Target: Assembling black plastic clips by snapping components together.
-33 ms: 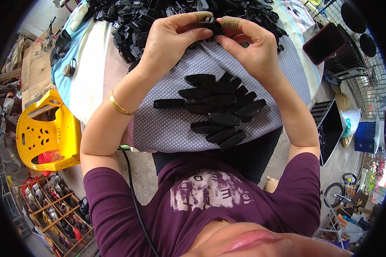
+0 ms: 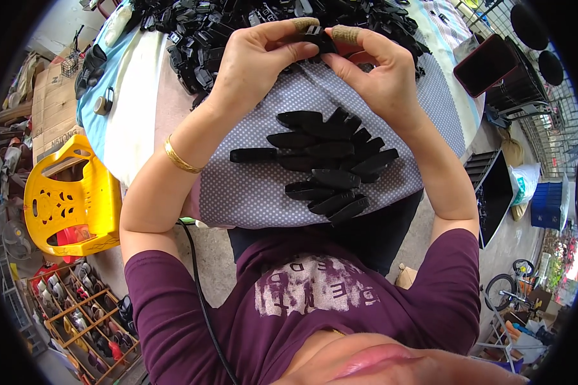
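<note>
Left hand: the left hand [image 2: 253, 67] is closed around one end of a small black plastic piece [image 2: 315, 40], its thumb tip wrapped in tan tape and pressed on top.
Right hand: the right hand [image 2: 379, 74] pinches the other end of the same piece, fingers curled, with a taped fingertip [image 2: 345, 33] touching the left thumb.
Held piece: it sits between both hands, raised just above the far edge of the dotted cloth and in front of the big heap.
Dotted cloth: a grey cloth with white dots [image 2: 250, 186] covers the near part of the surface.
Finished pieces: a cluster of long black plastic shells [image 2: 331, 163] lies fanned on the cloth, overlapping, just below the hands.
Heap: a large pile of loose black plastic parts [image 2: 199, 35] fills the far side of the surface.
Wrist: a gold bangle [image 2: 178, 157] circles the left forearm.
Floor, left: a yellow plastic chair [image 2: 77, 196] stands beside the surface.
</note>
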`<state>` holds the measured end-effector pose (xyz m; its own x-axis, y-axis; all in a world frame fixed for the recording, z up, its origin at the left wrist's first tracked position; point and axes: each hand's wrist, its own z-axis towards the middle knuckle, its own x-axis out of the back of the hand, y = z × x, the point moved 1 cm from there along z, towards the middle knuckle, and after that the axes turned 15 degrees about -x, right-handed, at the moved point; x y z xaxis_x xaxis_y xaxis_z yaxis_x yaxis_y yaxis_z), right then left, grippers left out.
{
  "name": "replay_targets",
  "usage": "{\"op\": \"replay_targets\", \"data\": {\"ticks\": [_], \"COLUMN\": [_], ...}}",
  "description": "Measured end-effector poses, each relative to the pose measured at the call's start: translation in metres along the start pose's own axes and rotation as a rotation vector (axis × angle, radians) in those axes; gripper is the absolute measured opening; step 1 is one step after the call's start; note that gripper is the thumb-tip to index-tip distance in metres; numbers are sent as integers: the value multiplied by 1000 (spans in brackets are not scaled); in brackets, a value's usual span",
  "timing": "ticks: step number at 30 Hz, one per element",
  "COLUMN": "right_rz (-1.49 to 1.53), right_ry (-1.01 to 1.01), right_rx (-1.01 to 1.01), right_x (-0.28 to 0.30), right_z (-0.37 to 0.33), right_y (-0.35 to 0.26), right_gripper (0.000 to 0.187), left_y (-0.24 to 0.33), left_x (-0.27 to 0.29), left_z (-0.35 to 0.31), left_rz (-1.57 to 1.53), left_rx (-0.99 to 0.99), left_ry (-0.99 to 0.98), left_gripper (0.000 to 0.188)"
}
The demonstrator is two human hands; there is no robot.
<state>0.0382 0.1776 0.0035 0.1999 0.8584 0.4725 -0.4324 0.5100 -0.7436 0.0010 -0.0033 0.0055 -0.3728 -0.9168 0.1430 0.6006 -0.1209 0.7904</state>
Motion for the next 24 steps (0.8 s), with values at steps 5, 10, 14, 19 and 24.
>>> {"op": "replay_targets", "data": {"ticks": [5,10,14,19,24], "right_rz": [-144,-141,204,134,-188], "right_ry": [85,-44,-289,-231,-328], "right_rx": [116,-124,-225,-188,-53], "right_x": [-10,-7,-7,-8,23], "right_z": [-3,2,-3,-8,15], "right_y": [-4,5,1,-4,7], "right_gripper": [33,31,34,29,26], "left_y": [0,-3,-1,2,19], "left_x": [-13,-4,0,-1,1], "left_z": [-8,-2,1,-1,4], "left_rz": [-78,-243,-295,-378,41], "left_rx": [27,-24,-50,-85,19], "left_ry": [70,60,-57,-41,-295], "left_gripper": [32,29,25,23,31]}}
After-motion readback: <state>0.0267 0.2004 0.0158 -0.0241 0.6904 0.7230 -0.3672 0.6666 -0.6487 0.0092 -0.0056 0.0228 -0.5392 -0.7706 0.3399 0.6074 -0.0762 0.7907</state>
